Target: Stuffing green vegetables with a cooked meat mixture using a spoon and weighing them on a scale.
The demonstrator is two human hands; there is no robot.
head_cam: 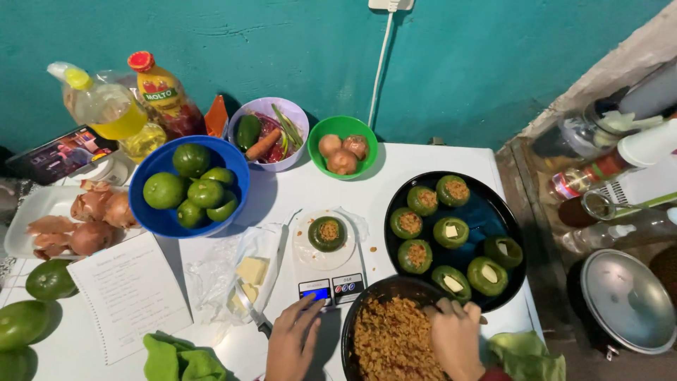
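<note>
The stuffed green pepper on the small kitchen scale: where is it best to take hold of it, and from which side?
Probably by the outer wall of the stuffed green pepper, fingers coming from above on opposite sides. It sits upright with its open, filled top facing up, so a side grip keeps it level; the left hand is nearest.

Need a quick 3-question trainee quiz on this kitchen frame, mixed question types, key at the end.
1. True or false: the left hand touches the front edge of the kitchen scale.
2. What rests on the scale's platform: A) a lime, B) a stuffed green pepper, C) an onion?
3. Fill in: the right hand is at the rim of the black pan holding cooked ____.

Key
1. True; its fingertips are at the scale's display end.
2. B; one filled pepper, while the other peppers sit on the black round tray.
3. Minced filling, brownish and crumbly. Whether the hand has a grip on a utensil cannot be told.
</note>
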